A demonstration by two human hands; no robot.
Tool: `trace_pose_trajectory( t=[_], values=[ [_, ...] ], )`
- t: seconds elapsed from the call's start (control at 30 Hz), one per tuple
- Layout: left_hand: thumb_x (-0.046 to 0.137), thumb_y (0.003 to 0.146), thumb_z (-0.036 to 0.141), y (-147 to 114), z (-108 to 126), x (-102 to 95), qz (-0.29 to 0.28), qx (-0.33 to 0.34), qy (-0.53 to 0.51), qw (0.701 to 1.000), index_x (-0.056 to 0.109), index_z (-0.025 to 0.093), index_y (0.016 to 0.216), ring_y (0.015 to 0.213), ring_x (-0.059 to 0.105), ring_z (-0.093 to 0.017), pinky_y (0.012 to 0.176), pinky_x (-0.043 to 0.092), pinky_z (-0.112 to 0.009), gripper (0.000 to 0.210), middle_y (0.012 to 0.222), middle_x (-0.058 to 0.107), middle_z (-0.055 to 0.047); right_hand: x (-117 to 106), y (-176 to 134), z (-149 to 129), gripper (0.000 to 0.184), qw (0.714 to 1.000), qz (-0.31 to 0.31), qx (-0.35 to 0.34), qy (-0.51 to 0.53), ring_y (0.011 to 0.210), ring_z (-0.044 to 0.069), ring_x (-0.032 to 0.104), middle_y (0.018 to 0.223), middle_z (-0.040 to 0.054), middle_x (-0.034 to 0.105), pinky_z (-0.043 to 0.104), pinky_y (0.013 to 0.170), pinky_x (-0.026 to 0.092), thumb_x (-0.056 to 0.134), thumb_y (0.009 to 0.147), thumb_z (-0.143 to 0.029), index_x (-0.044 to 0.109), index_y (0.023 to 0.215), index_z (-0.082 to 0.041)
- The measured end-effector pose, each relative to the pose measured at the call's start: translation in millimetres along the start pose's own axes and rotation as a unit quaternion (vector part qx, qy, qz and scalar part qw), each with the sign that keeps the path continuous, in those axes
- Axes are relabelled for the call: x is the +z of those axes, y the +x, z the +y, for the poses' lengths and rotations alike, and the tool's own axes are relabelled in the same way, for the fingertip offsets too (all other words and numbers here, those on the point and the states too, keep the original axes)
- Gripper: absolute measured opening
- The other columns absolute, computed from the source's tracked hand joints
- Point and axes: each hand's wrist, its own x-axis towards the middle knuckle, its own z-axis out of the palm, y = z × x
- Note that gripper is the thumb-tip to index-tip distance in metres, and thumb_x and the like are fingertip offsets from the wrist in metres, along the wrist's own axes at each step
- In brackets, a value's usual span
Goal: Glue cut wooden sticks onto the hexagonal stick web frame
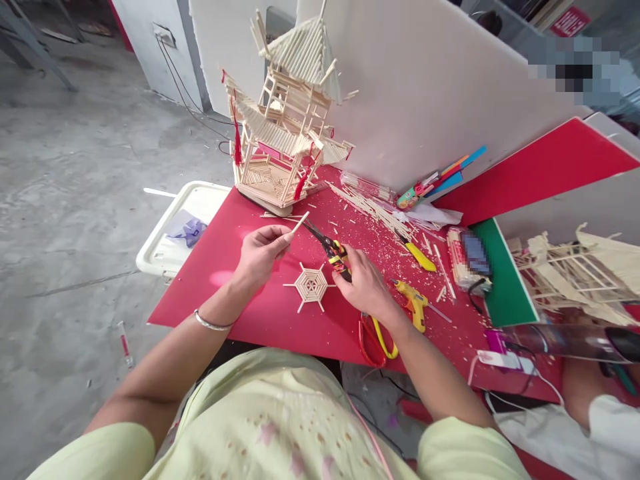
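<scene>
My left hand [265, 252] pinches a short pale wooden stick [301, 222], its free end pointing up and to the right. In my right hand [363, 277] are long-nosed pliers [327, 245] with dark jaws and yellow-and-red handles. The jaws' tips are close to the stick; I cannot tell whether they touch it. Below and between both hands, a six-pointed web-like piece [312, 285] made of small sticks lies flat on the red tabletop [240, 307]. A tiered stick pagoda [285, 113] with red tassels stands behind my hands.
Loose sticks [370, 207] and cut bits litter the table's back. A yellow utility knife [420, 255], yellow glue gun [414, 303] and red-and-yellow handled tool [377, 340] lie to the right. A white panel [400, 80] rises behind. Another person's arm [575, 383] is at far right.
</scene>
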Motion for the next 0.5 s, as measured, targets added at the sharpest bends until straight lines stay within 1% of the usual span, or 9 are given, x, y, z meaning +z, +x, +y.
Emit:
trace_pose_trajectory(
  t=[0.07,0.23,0.37,0.5],
  values=[
    [0.091,0.066,0.033,-0.6,0.5,0.8,0.002,-0.001,-0.002,1.0,0.074,0.015,0.076,0.052,0.048,-0.007,0.048,0.032,-0.022,0.027,0.06,0.06,0.0,4.3,2.2,-4.5,0.066,1.0,0.003,-0.011,-0.001,0.124,0.034,0.061,0.134,0.0192,0.06,0.05,0.106,0.05,0.059,0.092,-0.033,0.04,0.153,-0.016],
    [0.091,0.064,0.033,-0.1,-2.5,-0.1,-0.002,0.001,0.007,1.0,0.073,0.016,0.076,0.052,0.05,-0.008,0.049,0.034,-0.023,0.027,0.059,0.061,0.0,9.9,7.2,-16.2,0.069,0.999,-0.002,-0.025,-0.028,0.123,0.034,0.06,0.132,0.0187,0.06,0.049,0.104,0.05,0.063,0.091,-0.034,0.038,0.154,-0.017],
    [0.09,0.064,0.032,0.8,-5.8,-1.9,-0.001,0.017,0.008,1.0,0.074,0.016,0.077,0.052,0.051,-0.009,0.05,0.035,-0.023,0.026,0.058,0.062,0.0,8.6,10.6,-23.9,0.069,0.999,-0.004,-0.032,-0.044,0.121,0.034,0.059,0.13,0.019,0.06,0.049,0.102,0.05,0.063,0.091,-0.033,0.038,0.153,-0.015],
    [0.092,0.061,0.032,-0.2,-4.5,-0.3,0.013,0.015,0.003,1.0,0.073,0.015,0.073,0.051,0.051,-0.008,0.05,0.036,-0.023,0.028,0.057,0.063,-0.001,4.9,12.0,-26.4,0.07,0.997,-0.015,-0.027,-0.064,0.12,0.035,0.059,0.13,0.0204,0.059,0.049,0.102,0.05,0.064,0.09,-0.033,0.038,0.152,-0.013]
  ],
)
